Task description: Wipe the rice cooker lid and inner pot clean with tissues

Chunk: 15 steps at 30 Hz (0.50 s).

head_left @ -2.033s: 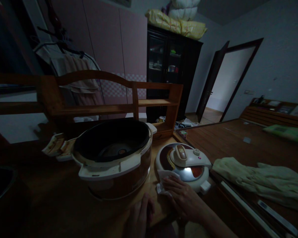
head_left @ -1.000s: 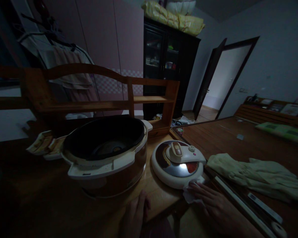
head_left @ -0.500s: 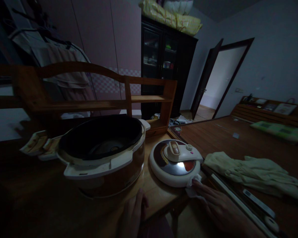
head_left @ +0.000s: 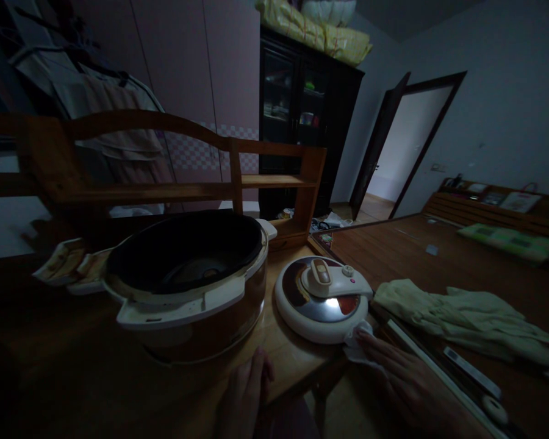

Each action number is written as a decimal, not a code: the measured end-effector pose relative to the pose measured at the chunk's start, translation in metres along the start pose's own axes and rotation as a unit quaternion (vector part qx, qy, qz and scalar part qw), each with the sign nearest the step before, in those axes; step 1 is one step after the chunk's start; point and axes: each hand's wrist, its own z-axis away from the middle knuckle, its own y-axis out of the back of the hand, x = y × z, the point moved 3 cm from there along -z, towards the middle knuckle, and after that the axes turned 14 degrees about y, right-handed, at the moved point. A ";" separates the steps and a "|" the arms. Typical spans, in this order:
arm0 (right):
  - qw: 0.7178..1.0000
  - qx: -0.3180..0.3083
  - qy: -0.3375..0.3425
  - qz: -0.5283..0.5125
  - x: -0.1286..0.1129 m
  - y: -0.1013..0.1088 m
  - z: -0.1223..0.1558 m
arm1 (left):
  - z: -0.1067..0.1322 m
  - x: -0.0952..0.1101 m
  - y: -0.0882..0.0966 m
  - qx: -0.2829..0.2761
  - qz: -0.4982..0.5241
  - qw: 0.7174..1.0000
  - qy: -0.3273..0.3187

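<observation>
A white tissue (head_left: 357,347) is pinched in my right hand (head_left: 400,372) and touches the near right rim of a round pressure cooker lid (head_left: 322,302). The lid is cream-edged with a shiny, brown-patterned top and a handle, and lies flat on the wooden table (head_left: 293,372). My left hand (head_left: 247,387) rests by the table's front edge with its fingers curled in and nothing visible in them. Left of the lid stands the open pressure cooker (head_left: 201,329), its dark inner pot (head_left: 192,250) showing.
A wooden rack (head_left: 165,192) rises along the table's back. To the right, a pale green cloth (head_left: 457,311) and a white remote-like object (head_left: 472,371) lie on a brown surface. Clothes (head_left: 114,116) hang at the far left.
My right hand and the tissue have shifted only slightly at the lid's rim. The left hand, lid and cooker stay in place.
</observation>
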 end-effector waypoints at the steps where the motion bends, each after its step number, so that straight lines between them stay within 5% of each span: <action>1: 1.000 -0.004 0.000 0.009 0.000 0.001 0.001 | 0.000 0.001 0.000 0.000 -0.002 1.000 -0.001; 4: 0.999 0.003 0.021 0.039 -0.004 0.009 0.005 | 0.000 0.002 0.004 0.001 -0.013 1.000 -0.024; 7: 0.997 0.073 -0.003 0.039 -0.007 0.026 0.007 | 0.000 0.001 0.005 0.002 -0.020 0.999 -0.045; 11: 0.975 0.191 -0.116 0.006 0.000 0.047 0.009 | -0.001 0.000 0.002 -0.010 -0.011 0.999 -0.029; 15: 0.942 0.231 -0.244 -0.011 0.012 0.050 0.006 | -0.001 0.000 -0.001 -0.019 -0.020 0.999 -0.023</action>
